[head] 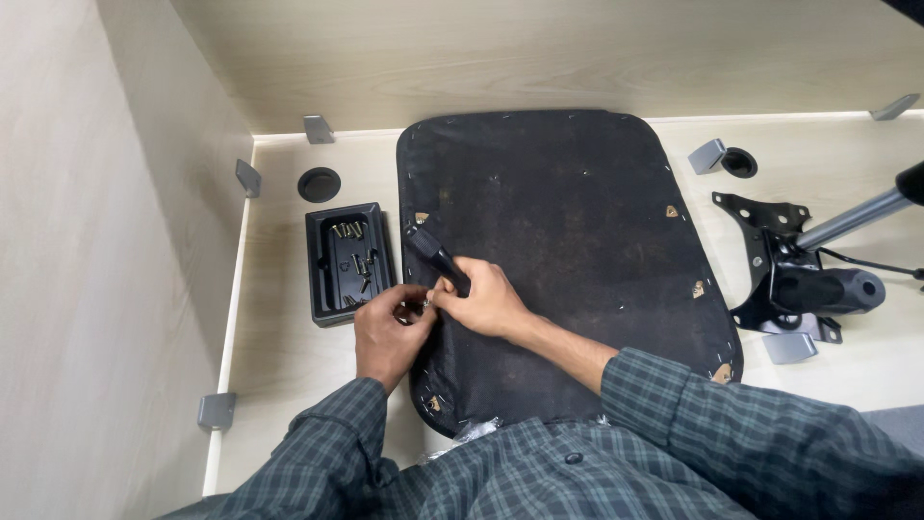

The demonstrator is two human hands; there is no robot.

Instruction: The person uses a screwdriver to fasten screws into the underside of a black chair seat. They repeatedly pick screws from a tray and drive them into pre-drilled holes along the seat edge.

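Note:
An upturned chair seat (568,241) with black fabric underside lies on the light wooden desk (289,366). My right hand (486,299) grips a black tool handle (435,255) that points up-left over the seat's left edge. My left hand (390,332) pinches a small metal screw (424,302) right at the tip of my right hand's fingers. Both hands meet at the seat's left rim, just right of a black tray (327,289) holding several screws.
A black metal chair mechanism (784,265) with a grey gas cylinder (852,220) lies at the right. Round cable holes (319,183) (739,162) and grey brackets (217,410) sit along the desk's partition walls. Walls close off the left and back.

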